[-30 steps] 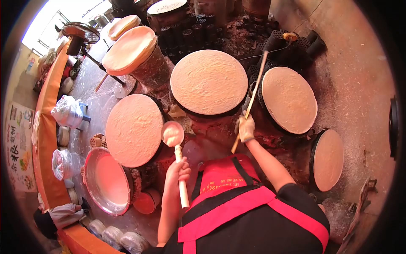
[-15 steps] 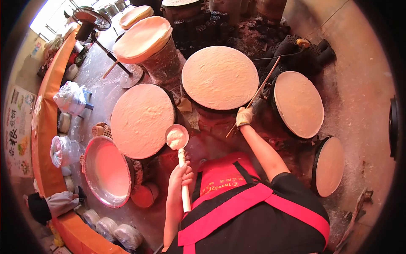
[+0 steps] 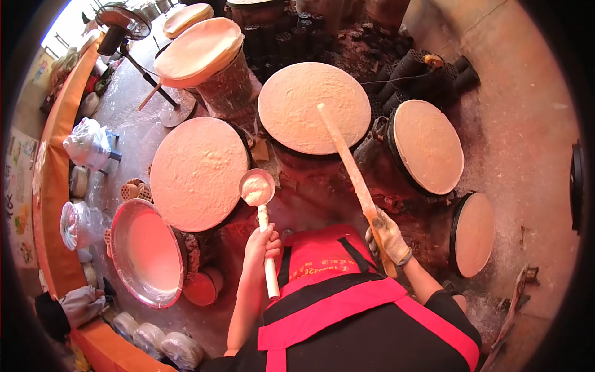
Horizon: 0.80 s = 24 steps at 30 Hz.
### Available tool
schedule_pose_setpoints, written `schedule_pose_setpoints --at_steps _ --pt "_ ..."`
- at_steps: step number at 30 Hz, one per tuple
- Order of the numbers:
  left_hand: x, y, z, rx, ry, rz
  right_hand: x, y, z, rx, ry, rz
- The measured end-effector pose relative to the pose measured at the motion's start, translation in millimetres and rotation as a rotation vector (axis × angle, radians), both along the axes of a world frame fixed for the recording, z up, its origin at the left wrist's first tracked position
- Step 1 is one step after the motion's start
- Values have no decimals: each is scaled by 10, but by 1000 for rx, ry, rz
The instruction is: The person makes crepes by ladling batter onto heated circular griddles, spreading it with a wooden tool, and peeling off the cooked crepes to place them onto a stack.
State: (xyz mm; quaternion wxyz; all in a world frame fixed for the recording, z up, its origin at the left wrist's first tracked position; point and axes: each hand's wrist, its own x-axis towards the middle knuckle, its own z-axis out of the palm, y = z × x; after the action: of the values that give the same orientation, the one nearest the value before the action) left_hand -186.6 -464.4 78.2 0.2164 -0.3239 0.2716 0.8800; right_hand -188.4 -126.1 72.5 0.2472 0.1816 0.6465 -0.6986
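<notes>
My left hand [image 3: 263, 247] is wrapped round the pale handle of a ladle [image 3: 258, 187], whose round bowl holds thick batter beside the left griddle [image 3: 199, 175]. My right hand [image 3: 388, 239], in a light work glove, grips a long flat wooden stick [image 3: 351, 167] near its lower end. The stick's far tip lies over the batter-covered middle griddle [image 3: 314, 106]; whether it touches is unclear. Two more coated round griddles stand to the right, one upper [image 3: 428, 147] and one lower [image 3: 475, 235].
A wide basin of batter [image 3: 147, 253] stands at the lower left, with a small red container [image 3: 202, 286] beside it. Behind are stacked flat rounds [image 3: 199, 53] on a drum, a fan [image 3: 123, 28] and black honeycomb briquettes [image 3: 403, 74]. A person [image 3: 65, 310] is at the far lower left.
My right hand has come back toward my body and turned the stick, which now shows its broad face and points over the middle griddle. My left hand still holds the ladle in nearly the same place.
</notes>
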Motion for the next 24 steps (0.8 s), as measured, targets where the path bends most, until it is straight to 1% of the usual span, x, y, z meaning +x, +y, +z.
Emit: schedule_pose_setpoints --at_steps 4,7,8,12,15,16,17,19,20,21,22,23,24 --pt "-33 -25 -40 -5 7 -40 -62 -39 244 -62 -135 87" --pt "-45 -16 -28 -12 0 -53 -97 -14 300 -210 -266 52" --pt "-42 -10 -29 -7 -1 -53 -86 -19 383 -187 -286 46" --pt "-7 9 -39 2 -2 -39 78 188 419 -172 -316 42" --pt "45 28 -58 -5 -5 -27 109 178 463 44 -161 10" --pt "58 30 -55 -11 -5 -27 118 172 354 94 -93 -72" --pt "70 29 -44 -6 -4 -19 101 123 223 125 -37 -209" --pt "96 34 -16 6 -3 -6 -132 13 148 101 -105 -378" --pt "112 36 -11 23 -9 11 -265 84 -153 -106 -91 -411" --pt "125 34 -9 40 -14 26 -440 39 -296 -215 -66 -388" --pt "133 33 -6 56 -19 40 -633 -51 -418 -226 -39 -367" --pt "141 35 12 56 -19 47 -842 -50 -777 -493 7 -290" --pt "157 28 43 54 -21 53 -1014 -212 -969 -110 356 -235"
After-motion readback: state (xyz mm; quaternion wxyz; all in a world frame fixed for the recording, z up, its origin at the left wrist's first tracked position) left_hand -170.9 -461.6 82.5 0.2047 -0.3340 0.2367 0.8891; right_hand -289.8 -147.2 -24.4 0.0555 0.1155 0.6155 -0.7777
